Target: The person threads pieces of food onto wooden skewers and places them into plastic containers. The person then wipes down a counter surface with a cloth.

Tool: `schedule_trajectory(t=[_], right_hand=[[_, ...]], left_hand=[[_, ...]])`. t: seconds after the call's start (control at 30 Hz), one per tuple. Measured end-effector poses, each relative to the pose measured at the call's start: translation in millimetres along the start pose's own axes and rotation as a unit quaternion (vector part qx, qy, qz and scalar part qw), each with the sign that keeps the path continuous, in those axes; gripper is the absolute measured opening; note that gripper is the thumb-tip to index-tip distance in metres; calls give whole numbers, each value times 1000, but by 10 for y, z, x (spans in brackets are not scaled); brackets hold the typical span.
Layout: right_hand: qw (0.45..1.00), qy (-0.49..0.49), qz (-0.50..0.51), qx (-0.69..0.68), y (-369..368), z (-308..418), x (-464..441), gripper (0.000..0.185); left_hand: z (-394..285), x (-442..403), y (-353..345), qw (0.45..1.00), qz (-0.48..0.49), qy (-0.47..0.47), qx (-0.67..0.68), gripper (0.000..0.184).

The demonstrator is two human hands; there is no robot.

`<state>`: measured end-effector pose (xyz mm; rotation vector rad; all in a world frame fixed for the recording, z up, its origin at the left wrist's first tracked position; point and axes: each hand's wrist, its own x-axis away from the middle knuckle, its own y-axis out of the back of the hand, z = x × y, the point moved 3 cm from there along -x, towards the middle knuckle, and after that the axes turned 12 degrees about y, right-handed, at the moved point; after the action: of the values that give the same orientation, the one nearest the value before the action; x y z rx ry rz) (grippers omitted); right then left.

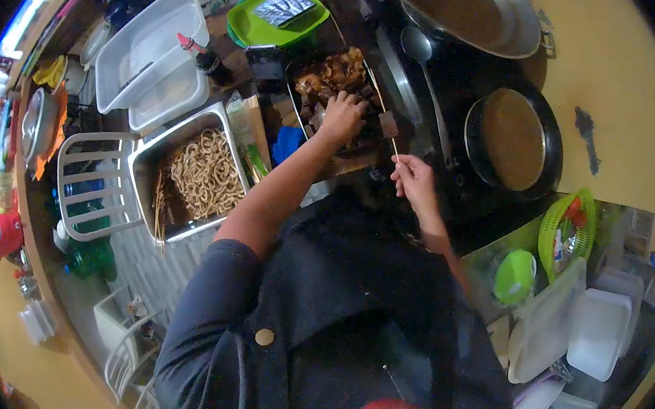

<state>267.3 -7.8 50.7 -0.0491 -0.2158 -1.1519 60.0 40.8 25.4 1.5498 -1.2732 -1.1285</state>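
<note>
A: State the position of the right hand (418, 183).
B: Thumb and fingers are pinched on the lower end of a wooden skewer (380, 95). One brown cube (389, 124) sits partway along the shaft. Holding the bare end presumably keeps the fingers off the food and leaves the upper length accessible.

A: Location of the skewer?
B: It slants upward alongside the right edge of the meat tray (295, 105). Contact with that edge cannot be confirmed. Its position near the tray probably keeps the reach between the hands short.

A: And the left hand (342, 117)?
B: Reaching over the tray's near edge, fingers down among dark brown cubes (367, 92). Whether they grip a piece cannot be told; the back of the hand hides the fingertips.

A: Remaining contents of that tray?
B: Browned meat pieces (346, 67), towards the far edge. The cubes lie nearer the wearer, which likely suits the left hand's reach.

A: The adjacent steel tray (178, 130)?
B: Pale coiled strands, apparently intestines (206, 175), fill most of it. Thin sticks (160, 202) line its left edge, presumably so their ends can be reached.

A: Right of the work?
B: A black pan (554, 151) of brown liquid, with a long-handled spoon (433, 96) between it and the meat tray. That spacing apparently leaves room for the right forearm.
</note>
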Motion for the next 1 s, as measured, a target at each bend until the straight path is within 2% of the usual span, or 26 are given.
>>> schedule_trajectory(t=[0.07, 0.2, 0.33, 0.43, 0.53, 0.6, 0.63, 0.67, 0.7, 0.77, 0.87, 0.9, 1.0], right_hand=[[1000, -2, -4, -3, 34, 2, 35, 18], [1000, 11, -5, 21, 98, -43, 87, 18], [1000, 15, 5, 3, 120, -87, 82, 18], [1000, 24, 11, 10, 111, -15, 92, 18], [1000, 16, 10, 14, 112, 15, 101, 18], [1000, 11, 10, 16, 118, 40, 104, 18], [1000, 10, 10, 19, 124, 71, 113, 18], [1000, 9, 10, 21, 126, 106, 126, 18], [999, 6, 15, 29, 123, 136, 138, 18], [999, 1, 25, 44, 101, 192, 165, 18], [997, 29, 57, 39, 15, 283, 246, 18], [997, 24, 63, 47, -13, 310, 271, 18], [994, 9, 82, 66, -82, 337, 337, 18]], left_hand=[[50, -48, -283, 1000, -4, -15, -7, 26], [-5, -43, -312, 999, -29, -24, -4, 20], [25, -105, -246, 997, 3, 54, 57, 34], [4, -153, -209, 995, 10, 70, 66, 28], [-9, -144, -26, 984, 27, 136, 111, 35], [8, -110, 212, 954, 38, 189, 231, 39], [49, -95, 277, 932, 43, 214, 289, 41], [155, -96, 203, 858, 56, 260, 439, 40], [249, -109, 169, 758, 67, 298, 576, 40], [392, -87, 94, 496, 84, 351, 790, 43], [511, -52, 49, 343, 82, 361, 863, 51], [522, -36, 144, 345, 126, 351, 861, 58], [571, -22, 114, 356, 92, 338, 866, 54]])
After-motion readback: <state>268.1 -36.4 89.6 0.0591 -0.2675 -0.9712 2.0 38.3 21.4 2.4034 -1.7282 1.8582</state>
